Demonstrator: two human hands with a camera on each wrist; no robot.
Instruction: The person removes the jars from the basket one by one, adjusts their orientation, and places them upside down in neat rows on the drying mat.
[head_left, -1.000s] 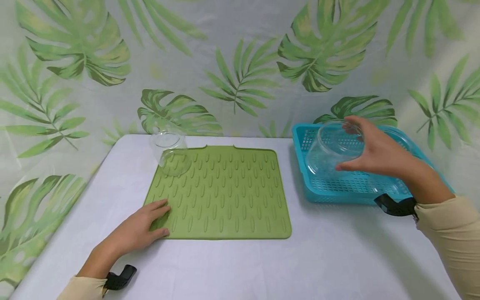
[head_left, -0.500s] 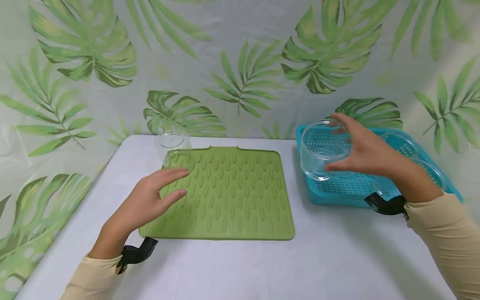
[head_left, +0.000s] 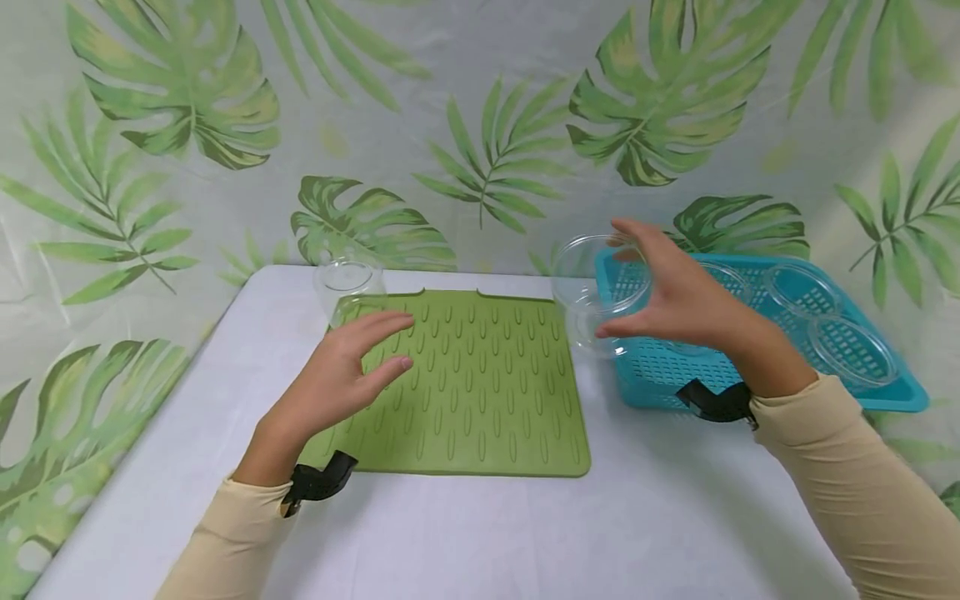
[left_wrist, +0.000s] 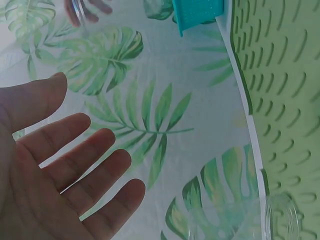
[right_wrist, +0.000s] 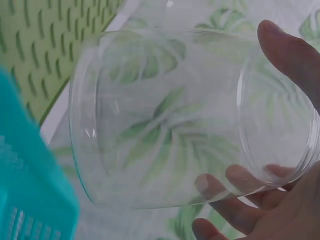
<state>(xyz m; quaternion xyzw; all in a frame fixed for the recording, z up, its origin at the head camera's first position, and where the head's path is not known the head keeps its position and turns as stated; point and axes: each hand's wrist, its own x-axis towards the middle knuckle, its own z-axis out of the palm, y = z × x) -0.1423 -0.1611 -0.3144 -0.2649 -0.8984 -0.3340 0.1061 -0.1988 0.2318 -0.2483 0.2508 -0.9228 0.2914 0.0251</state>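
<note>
My right hand (head_left: 671,292) grips a clear glass jar (head_left: 592,283) from its right side, thumb and fingers spread round it. In the right wrist view the jar (right_wrist: 165,115) lies across the picture, with fingers showing through its wall. It is in the air between the blue basket (head_left: 675,400) and the green ridged mat (head_left: 465,383). My left hand (head_left: 333,379) hovers over the left part of the mat, fingers relaxed and apart, holding nothing. Another clear jar (head_left: 352,287) stands at the mat's back left corner; its rim also shows in the left wrist view.
Several clear round vessels, one with its rim (head_left: 855,354) showing, sit in the basket on the right. A white cloth (head_left: 465,533) covers the table. Behind it hangs a leaf-patterned curtain (head_left: 510,50).
My right hand has carried the jar leftward from over the basket, towards the mat's right edge. My left hand has lifted off the mat's left edge and moved up and right.
</note>
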